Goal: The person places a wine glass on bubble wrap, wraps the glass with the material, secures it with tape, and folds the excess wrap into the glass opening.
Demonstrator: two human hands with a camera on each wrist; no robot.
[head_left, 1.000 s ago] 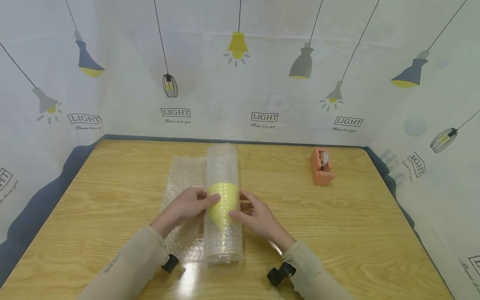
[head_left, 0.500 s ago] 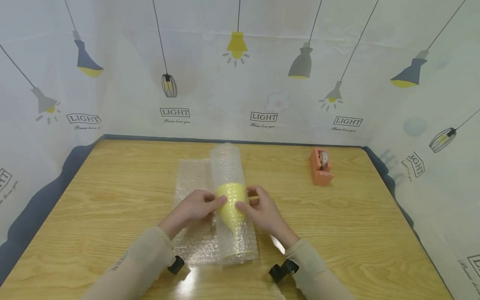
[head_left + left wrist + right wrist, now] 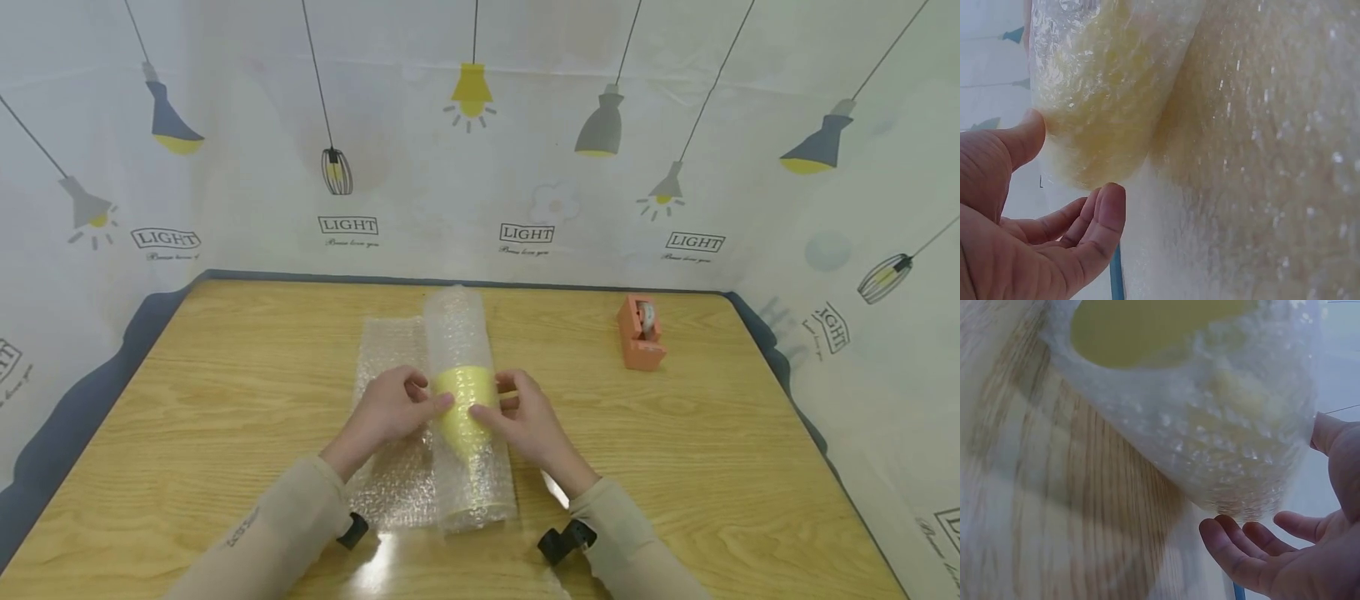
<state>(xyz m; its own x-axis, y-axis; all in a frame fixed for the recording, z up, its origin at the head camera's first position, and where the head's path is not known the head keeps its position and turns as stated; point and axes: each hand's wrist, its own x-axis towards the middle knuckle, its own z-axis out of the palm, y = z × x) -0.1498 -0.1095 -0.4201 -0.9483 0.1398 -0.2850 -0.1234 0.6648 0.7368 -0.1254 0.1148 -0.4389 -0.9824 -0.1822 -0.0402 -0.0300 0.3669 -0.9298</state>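
Note:
A yellow goblet [image 3: 465, 408] lies on its side inside a roll of clear bubble wrap [image 3: 457, 321], its foot toward the near side. In the right wrist view its flat foot [image 3: 1141, 331] shows at the roll's end. A flat sheet of the wrap [image 3: 390, 492] stretches out to the left. My left hand [image 3: 393, 404] holds the roll's left side, thumb on top and fingers bent beside it. On the opposite side my right hand [image 3: 528, 421] grips the roll, thumb on top and fingers curled at the edge.
An orange tape dispenser [image 3: 641, 333] with a roll of tape stands at the back right of the wooden table [image 3: 712, 467]. A white curtain [image 3: 420, 167] printed with lamps hangs behind and around the table.
The wrapped roll has shifted to the right, covering more of the sheet, and tilted slightly. Both hands moved right with it. Over the last half second there is little motion; the left fingers lifted slightly.

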